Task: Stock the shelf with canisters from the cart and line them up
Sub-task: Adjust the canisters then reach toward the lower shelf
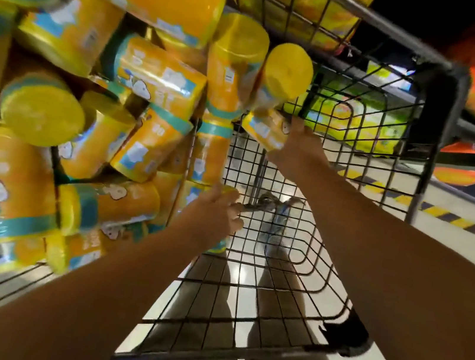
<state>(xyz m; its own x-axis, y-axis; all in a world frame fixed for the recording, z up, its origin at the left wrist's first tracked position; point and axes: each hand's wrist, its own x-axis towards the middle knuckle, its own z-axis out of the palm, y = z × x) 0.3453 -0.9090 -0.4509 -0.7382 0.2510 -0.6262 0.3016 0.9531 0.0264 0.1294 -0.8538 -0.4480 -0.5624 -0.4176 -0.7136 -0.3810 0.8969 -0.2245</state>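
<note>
One canister [265,131] is gripped by the right hand [300,151], a second canister [219,248] by the left hand [213,215], both in the cart [449,89]. Picking step, I think; next, lift both out cleanly.

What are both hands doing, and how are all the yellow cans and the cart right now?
Right hand, gripping a canister, fingers curled round it.
Right-hand canister, held, tilted, beside the heap.
Left hand, gripping another canister.
Left-hand canister, mostly hidden by the hand, at the heap's edge.
Other canisters, heaped, lying jumbled; the lids that show are on.
Cart, loaded with canisters.
</note>
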